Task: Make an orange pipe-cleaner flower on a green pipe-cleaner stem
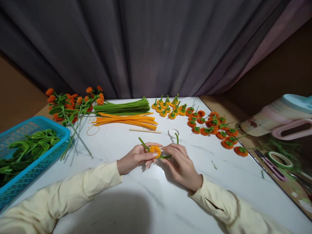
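Between the thumb and fingers of my left hand [137, 158] is a small yellow-orange ring of fuzzy pipe cleaner [155, 150]. A green pipe cleaner [143, 144] sticks up from behind the ring on its left. More green stem comes out on the right, bends below my right fingers and rises beyond them, where its tip [176, 138] shows. My right hand [179, 164] pinches this green pipe cleaner close beside the ring. Its fingertips are partly hidden from above. Both hands are held over the white marbled table [156, 201].
Behind my hands lie green pipe cleaners [124, 106], orange pipe cleaners [126, 121], a thin stick [144, 131] and white tape [173, 133]. Yellow flower heads [172, 115] and orange ones [213, 123] stand right. A blue basket [65, 133] is left; scissors [270, 165] and a tumbler [268, 117] are right.
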A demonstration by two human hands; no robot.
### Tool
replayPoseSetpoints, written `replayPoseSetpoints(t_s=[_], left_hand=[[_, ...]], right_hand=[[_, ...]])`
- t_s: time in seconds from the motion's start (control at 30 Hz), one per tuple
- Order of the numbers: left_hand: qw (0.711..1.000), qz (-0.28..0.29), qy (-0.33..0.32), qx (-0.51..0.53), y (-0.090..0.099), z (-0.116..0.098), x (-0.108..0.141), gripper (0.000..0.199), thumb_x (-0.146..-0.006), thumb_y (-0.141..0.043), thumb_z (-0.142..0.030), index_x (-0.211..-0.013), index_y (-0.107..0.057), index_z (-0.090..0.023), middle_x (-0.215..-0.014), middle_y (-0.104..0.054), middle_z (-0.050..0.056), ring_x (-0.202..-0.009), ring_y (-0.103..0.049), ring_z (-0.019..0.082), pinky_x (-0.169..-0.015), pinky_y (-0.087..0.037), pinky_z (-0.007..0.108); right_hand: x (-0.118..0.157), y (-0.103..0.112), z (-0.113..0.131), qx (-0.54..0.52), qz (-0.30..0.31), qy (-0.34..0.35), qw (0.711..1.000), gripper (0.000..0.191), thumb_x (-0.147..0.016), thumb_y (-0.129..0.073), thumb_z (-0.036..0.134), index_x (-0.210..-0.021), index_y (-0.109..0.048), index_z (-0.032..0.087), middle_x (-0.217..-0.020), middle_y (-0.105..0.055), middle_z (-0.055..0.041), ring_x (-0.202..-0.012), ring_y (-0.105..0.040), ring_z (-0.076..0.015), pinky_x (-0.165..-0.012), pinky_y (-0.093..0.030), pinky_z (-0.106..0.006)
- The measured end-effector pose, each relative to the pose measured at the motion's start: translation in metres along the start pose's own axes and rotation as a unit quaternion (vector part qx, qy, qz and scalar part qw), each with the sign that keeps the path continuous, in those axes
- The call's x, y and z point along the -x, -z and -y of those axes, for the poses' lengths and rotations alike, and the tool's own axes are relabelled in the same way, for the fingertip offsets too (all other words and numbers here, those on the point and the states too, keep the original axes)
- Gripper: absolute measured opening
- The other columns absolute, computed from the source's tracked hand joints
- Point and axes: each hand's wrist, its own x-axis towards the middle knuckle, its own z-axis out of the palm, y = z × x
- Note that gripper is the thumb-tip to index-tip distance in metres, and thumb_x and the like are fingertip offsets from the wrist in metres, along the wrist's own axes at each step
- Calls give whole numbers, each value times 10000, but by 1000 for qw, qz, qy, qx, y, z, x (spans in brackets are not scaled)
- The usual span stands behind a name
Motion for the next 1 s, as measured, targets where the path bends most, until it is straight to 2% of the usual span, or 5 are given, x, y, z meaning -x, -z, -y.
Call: replayPoseSetpoints(t_s=[0.17, 0.43, 0.53, 0.73, 1.0], left_hand=[[968, -75, -123, -207, 1, 1, 4, 311, -799, -629, -326, -1025, -573, -121, -782, -610, 44, -640, -563, 118, -588, -460, 225], [751, -49, -378, -539, 10, 0, 10, 305, -875, -443, -125, -1142, -585, -161, -1041, -648, 114, -982, -603, 178, -880, -484, 287], [789, -63, -349, -502, 5, 5, 11, 305, -864, -449, -112, -1137, -575, -163, -1045, -647, 105, -969, -606, 168, -888, -481, 285], [989, -51, -83, -111, -6, 3, 8, 310, -830, -570, -264, -1113, -532, -144, -968, -663, 99, -864, -638, 179, -798, -512, 300], [999, -27, 28, 36, -4, -1, 0, 292, -812, -631, -345, -993, -652, -117, -983, -651, 97, -902, -620, 183, -812, -512, 312]], right_hand=[[2, 2, 3, 50, -37, 38, 997, 407, -829, -562, 110, -1223, -477, 165, -1094, -609, -139, -968, -563, -234, -784, -464, -388], [7, -3, 4, 56, -59, 97, 992, 467, -826, -578, 77, -1272, -456, 139, -1072, -626, -155, -986, -596, -217, -794, -529, -341], [7, -4, 2, 60, -34, 115, 991, 401, -845, -539, 62, -1236, -478, 128, -1023, -641, -153, -963, -607, -214, -775, -540, -334], [11, -3, -6, 87, -16, 123, 988, 378, -862, -465, 31, -1230, -475, 113, -1049, -622, -183, -1010, -590, -235, -783, -539, -346], [3, -2, 2, 11, 42, 75, 996, 411, -868, -444, 52, -1267, -436, 148, -1187, -556, -177, -1117, -538, -229, -859, -516, -347]])
